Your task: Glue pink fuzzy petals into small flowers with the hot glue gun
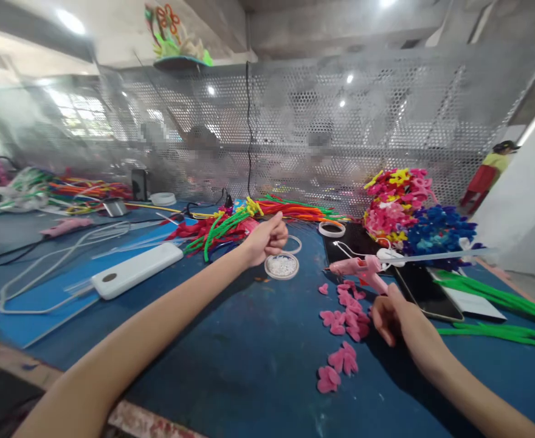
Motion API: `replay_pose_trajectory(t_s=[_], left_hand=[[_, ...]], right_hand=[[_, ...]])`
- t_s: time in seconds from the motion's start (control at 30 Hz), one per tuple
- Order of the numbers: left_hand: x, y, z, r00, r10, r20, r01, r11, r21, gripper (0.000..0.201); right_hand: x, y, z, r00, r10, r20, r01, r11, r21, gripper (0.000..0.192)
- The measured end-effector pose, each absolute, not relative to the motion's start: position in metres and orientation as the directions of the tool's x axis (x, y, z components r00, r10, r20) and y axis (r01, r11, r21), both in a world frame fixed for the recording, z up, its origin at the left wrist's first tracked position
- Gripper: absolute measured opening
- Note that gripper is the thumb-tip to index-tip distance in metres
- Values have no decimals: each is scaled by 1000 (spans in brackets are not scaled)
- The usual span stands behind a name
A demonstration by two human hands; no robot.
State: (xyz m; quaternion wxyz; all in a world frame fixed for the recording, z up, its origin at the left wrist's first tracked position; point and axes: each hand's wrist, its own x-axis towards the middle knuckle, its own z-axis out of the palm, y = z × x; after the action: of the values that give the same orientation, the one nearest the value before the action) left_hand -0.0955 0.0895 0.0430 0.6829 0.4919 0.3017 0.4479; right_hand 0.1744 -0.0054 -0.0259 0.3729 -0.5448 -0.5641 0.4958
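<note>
My left hand (267, 238) reaches out over the blue table with its fingers curled shut, right above a small round dish of white beads (281, 266); whether it pinches anything I cannot tell. My right hand (393, 316) rests on the table beside a scatter of pink heart-shaped pipe-cleaner petals (346, 316), fingers loosely curled, just below the handle of a pink glue gun (357, 267) that lies on its stand. It does not grip the gun.
A bundle of red, green and orange pipe cleaners (231, 225) lies behind my left hand. A white power strip (135, 271) sits left. A heap of finished pipe-cleaner flowers (413, 213), a phone (425, 289) and green pipe cleaners (500, 298) are at right. A perforated metal screen (340, 128) closes the back.
</note>
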Motion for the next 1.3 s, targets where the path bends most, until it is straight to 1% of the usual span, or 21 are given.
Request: replay_pose_trajectory(t_s=[0.07, 0.17, 0.3, 0.43, 0.53, 0.63, 0.7, 0.77, 0.93, 1.0, 1.07, 1.17, 1.23, 1.3], left_hand=[[-115, 107, 37, 286, 958, 34, -348, 70, 935, 50], [-140, 123, 25, 149, 989, 16, -364, 40, 931, 41], [-160, 131, 7, 91, 994, -53, -312, 79, 947, 38], [-163, 137, -10, 87, 992, -86, -165, 100, 981, 30], [-159, 142, -21, 75, 996, -41, -5, 41, 999, 32], [-156, 145, -29, 83, 996, 14, 199, -30, 980, 32], [-154, 144, -31, 95, 994, 59, 341, -88, 936, 31], [-152, 142, -30, 121, 985, 124, 468, -167, 868, 31], [-144, 134, -28, 214, 928, 305, 676, -366, 640, 29], [-142, 130, -28, 212, 908, 363, 732, -393, 556, 29], [-142, 127, -28, 184, 890, 417, 779, -390, 490, 25], [-143, 122, -21, 127, 859, 496, 826, -369, 427, 18], [-140, 118, -11, 110, 829, 548, 837, -374, 399, 20], [-131, 112, 2, 134, 797, 589, 832, -413, 369, 19]], right_hand=[[175, -6, -27, -140, 979, -148, 258, -108, -960, 72], [177, -5, -32, -149, 979, -142, 276, -97, -956, 71], [180, -4, -36, -171, 978, -117, 283, -65, -957, 69], [181, -5, -35, -159, 981, -115, 280, -67, -958, 67], [181, -8, -34, -163, 980, -115, 284, -65, -957, 66], [181, -10, -32, -154, 982, -107, 293, -58, -954, 64], [181, -9, -33, -155, 982, -104, 290, -55, -955, 64], [181, -8, -33, -157, 982, -109, 285, -61, -957, 64], [181, -7, -33, -191, 978, -81, 262, -29, -965, 61], [180, -7, -32, -183, 981, -61, 267, -10, -964, 61], [179, -7, -30, -153, 987, -47, 283, -2, -959, 63], [181, -7, -27, -107, 994, -2, 280, 28, -959, 63], [184, -7, -23, -25, 998, 64, 265, 69, -962, 59], [190, -4, -20, 100, 985, 143, 288, 109, -951, 53]])
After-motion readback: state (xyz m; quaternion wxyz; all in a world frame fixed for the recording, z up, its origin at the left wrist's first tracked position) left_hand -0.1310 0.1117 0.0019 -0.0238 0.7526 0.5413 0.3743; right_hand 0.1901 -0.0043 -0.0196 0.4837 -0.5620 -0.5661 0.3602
